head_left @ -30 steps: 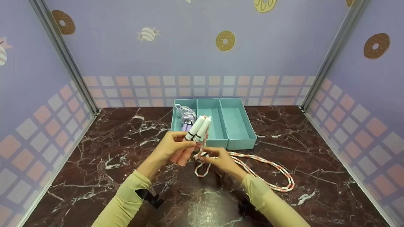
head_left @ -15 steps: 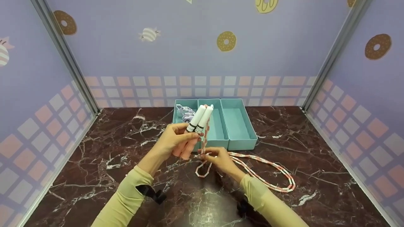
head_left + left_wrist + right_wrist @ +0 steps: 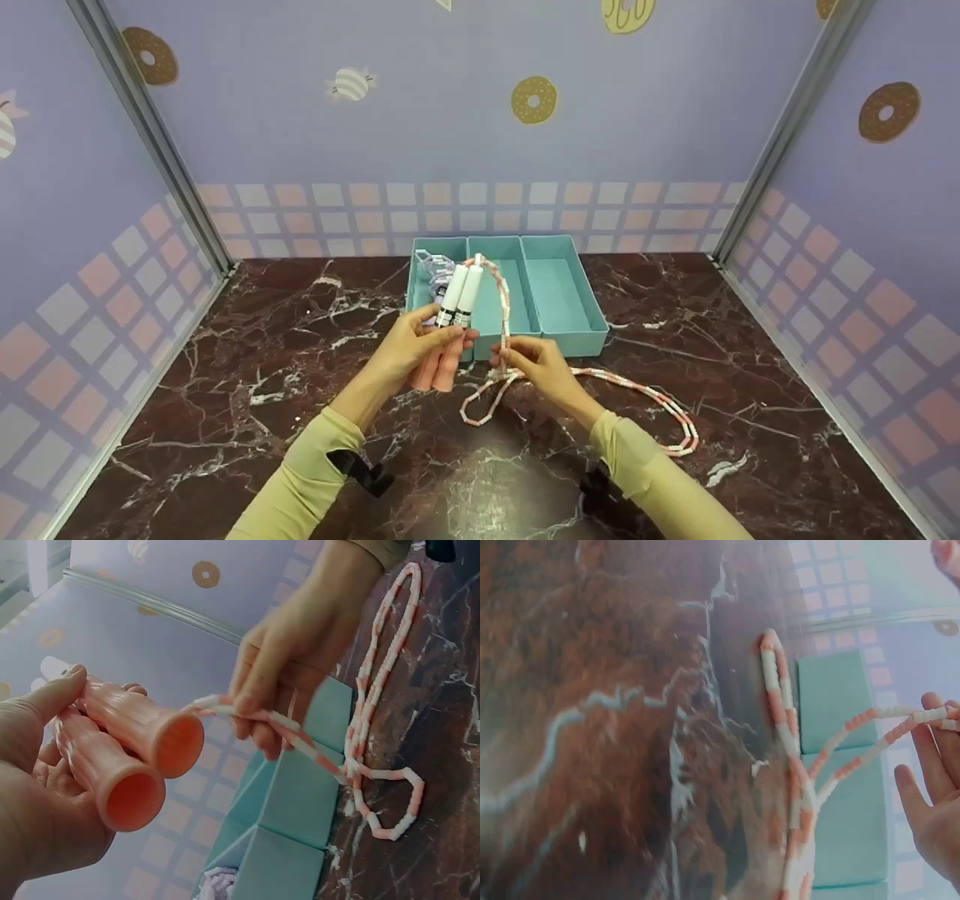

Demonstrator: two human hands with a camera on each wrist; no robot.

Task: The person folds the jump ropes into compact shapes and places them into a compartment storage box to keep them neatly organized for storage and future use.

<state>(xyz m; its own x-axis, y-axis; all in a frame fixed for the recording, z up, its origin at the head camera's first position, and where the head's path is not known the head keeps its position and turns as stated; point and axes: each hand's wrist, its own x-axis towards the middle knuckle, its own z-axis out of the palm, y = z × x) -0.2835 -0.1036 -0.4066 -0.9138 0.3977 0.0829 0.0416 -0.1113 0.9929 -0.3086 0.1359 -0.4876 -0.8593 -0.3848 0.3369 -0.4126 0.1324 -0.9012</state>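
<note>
My left hand grips both handles of a beaded jump rope together, their white tops up and their pink, hollow ends towards me. From the white tops the pink-and-white beaded cord arches over and drops to my right hand. That hand holds the cord between thumb and fingers, close to the front of the teal box. The left wrist view shows the cord passing through the right fingers down to the table. More cord lies there as a long loop and a small loop.
A teal box with three compartments stands in front of the back wall. A purple beaded rope lies in its left compartment, partly hidden by the handles. The dark marbled table is enclosed by patterned walls.
The right hand has moved slightly right and up with the cord, which now arches out from the handles. The left hand rose, then lowered, and the handles stand more upright.
</note>
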